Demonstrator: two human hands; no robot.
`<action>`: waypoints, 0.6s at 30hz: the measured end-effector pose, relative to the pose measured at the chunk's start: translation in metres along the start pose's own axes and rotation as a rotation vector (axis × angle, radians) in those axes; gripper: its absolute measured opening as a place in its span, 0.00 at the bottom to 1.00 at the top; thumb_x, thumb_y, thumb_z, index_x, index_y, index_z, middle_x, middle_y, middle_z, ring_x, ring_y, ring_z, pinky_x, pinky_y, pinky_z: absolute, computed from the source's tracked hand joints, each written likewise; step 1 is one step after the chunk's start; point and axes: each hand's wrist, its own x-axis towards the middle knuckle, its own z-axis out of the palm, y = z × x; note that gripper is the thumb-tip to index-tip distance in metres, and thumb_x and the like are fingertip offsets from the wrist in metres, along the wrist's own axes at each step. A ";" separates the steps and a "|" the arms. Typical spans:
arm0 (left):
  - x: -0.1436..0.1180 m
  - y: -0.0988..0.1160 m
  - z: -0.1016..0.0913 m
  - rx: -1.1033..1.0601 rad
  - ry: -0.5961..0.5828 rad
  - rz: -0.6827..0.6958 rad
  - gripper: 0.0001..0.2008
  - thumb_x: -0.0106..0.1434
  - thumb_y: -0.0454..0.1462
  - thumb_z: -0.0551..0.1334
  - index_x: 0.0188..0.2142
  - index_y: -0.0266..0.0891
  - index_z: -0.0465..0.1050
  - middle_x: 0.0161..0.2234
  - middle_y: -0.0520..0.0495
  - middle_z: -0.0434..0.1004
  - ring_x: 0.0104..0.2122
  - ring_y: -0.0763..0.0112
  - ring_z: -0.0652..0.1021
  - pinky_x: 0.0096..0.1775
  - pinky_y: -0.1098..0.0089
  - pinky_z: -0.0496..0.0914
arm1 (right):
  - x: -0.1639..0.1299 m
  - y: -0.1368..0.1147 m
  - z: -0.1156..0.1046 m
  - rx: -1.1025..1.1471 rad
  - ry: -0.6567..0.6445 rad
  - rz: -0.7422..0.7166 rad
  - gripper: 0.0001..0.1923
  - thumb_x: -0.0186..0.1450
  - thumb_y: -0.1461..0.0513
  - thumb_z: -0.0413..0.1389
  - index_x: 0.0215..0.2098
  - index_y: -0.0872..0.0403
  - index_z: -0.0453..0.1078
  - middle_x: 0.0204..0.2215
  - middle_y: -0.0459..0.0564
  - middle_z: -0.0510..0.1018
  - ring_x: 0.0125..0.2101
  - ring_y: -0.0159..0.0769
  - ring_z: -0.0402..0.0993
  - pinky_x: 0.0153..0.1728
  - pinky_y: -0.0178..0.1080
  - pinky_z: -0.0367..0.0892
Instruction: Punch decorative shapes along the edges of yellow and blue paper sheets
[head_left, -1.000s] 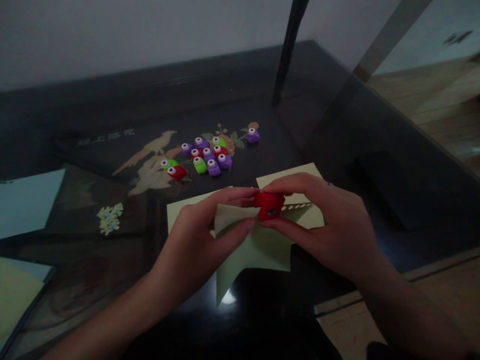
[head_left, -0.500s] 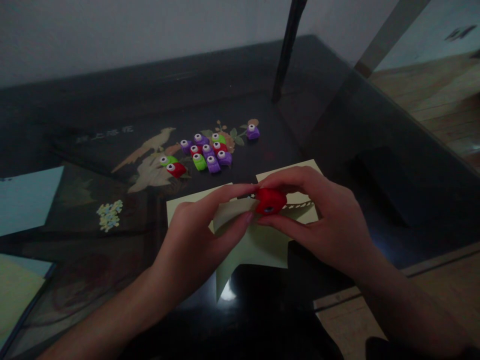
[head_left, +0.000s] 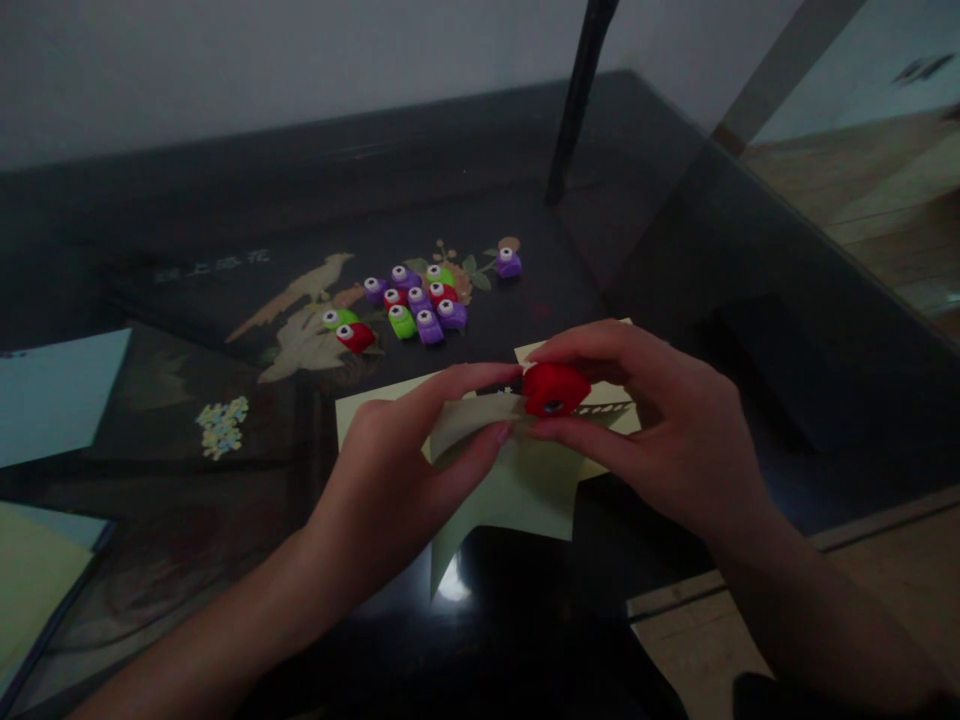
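Above the near part of the dark glossy table, both hands met over a pale yellow-green sheet of paper; the right hand pinched a small red paper punch between thumb below and fingers curled over its top, the punch seated on the sheet's upper edge; the left hand pinched that same sheet just beside the punch, forefinger stretched along the top and thumb pressed under it, so that the paper lifted clear of the table and drooped to a point toward the person; to the right of the punch a row of small cut-outs ran along the paper's edge; a second pale sheet lay flat beneath, partly hidden by the hands. Farther back, well apart from the hands, a cluster of small punches in purple, red and green sat on the table's inlaid bird picture, one purple punch set a little off to the right; a scatter of tiny paper shapes lay to the left; a light blue sheet and a stack of coloured paper lay at the far left edge; a dark pole rose from the back of the table.
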 end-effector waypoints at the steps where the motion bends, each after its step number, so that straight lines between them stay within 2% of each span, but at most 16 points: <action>1: 0.000 0.000 0.000 0.002 -0.001 -0.002 0.16 0.60 0.33 0.64 0.49 0.41 0.73 0.42 0.51 0.83 0.39 0.69 0.82 0.43 0.73 0.75 | 0.000 0.001 0.000 0.027 0.008 0.013 0.15 0.57 0.62 0.66 0.43 0.51 0.72 0.40 0.47 0.79 0.40 0.40 0.77 0.39 0.42 0.73; 7: 0.000 -0.001 0.000 0.014 -0.010 -0.013 0.16 0.60 0.34 0.63 0.49 0.42 0.73 0.42 0.51 0.83 0.39 0.69 0.82 0.44 0.72 0.75 | -0.001 0.002 0.000 0.171 0.050 0.078 0.16 0.57 0.61 0.65 0.43 0.50 0.72 0.39 0.47 0.79 0.39 0.39 0.78 0.39 0.40 0.75; 11: 0.002 0.000 -0.001 0.012 -0.051 -0.062 0.16 0.61 0.35 0.63 0.50 0.44 0.73 0.43 0.52 0.82 0.39 0.68 0.82 0.45 0.70 0.75 | 0.000 0.003 -0.003 0.235 0.141 0.173 0.16 0.57 0.62 0.65 0.43 0.48 0.71 0.40 0.46 0.79 0.38 0.38 0.78 0.39 0.40 0.75; 15: 0.003 0.002 -0.003 -0.017 -0.081 -0.103 0.15 0.61 0.36 0.62 0.48 0.45 0.75 0.42 0.52 0.82 0.38 0.66 0.82 0.44 0.68 0.75 | 0.005 0.013 -0.009 0.384 0.225 0.199 0.17 0.60 0.63 0.62 0.47 0.47 0.68 0.41 0.44 0.79 0.39 0.37 0.78 0.38 0.41 0.76; 18: 0.004 0.001 -0.005 -0.044 -0.114 -0.108 0.12 0.61 0.36 0.62 0.45 0.44 0.77 0.41 0.52 0.83 0.38 0.66 0.82 0.42 0.69 0.75 | 0.009 0.024 -0.010 0.441 0.229 0.209 0.16 0.60 0.64 0.61 0.46 0.47 0.69 0.44 0.45 0.78 0.43 0.38 0.77 0.42 0.42 0.75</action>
